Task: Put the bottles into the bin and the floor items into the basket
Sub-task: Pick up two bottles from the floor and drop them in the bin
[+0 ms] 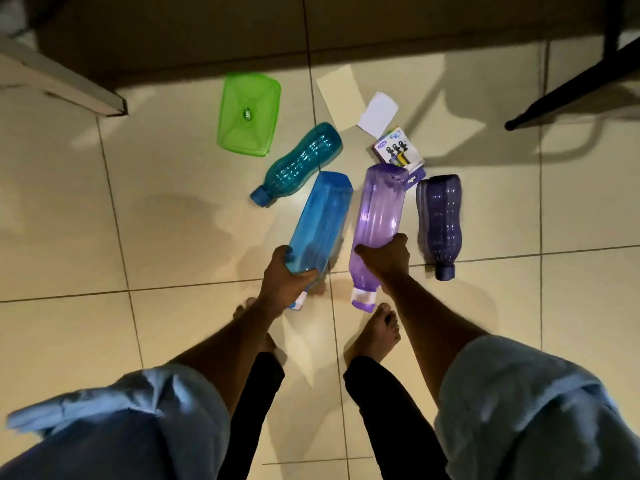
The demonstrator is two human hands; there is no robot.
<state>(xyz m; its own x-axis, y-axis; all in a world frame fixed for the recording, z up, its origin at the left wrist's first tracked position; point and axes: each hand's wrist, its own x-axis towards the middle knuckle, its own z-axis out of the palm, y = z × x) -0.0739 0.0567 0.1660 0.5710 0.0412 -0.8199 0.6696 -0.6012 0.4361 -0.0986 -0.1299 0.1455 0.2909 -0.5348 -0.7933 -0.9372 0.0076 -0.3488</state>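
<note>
My left hand (285, 280) grips the neck end of a light blue square bottle (320, 220) lying on the tiled floor. My right hand (384, 261) grips the lower part of a light purple bottle (379, 206) beside it. A teal bottle (299, 162) lies further back to the left, cap toward me. To the right lies a dark purple bottle (440, 220), cap toward me. Other floor items: a green lidded box (247, 114), a cream paper (341, 97), a white paper (377, 114) and a small printed packet (398, 148). No bin or basket is in view.
A pale furniture leg (104, 102) stands at the back left and a dark chair leg (554, 102) slants at the back right. My bare feet (375, 336) stand just behind the bottles on the tiles.
</note>
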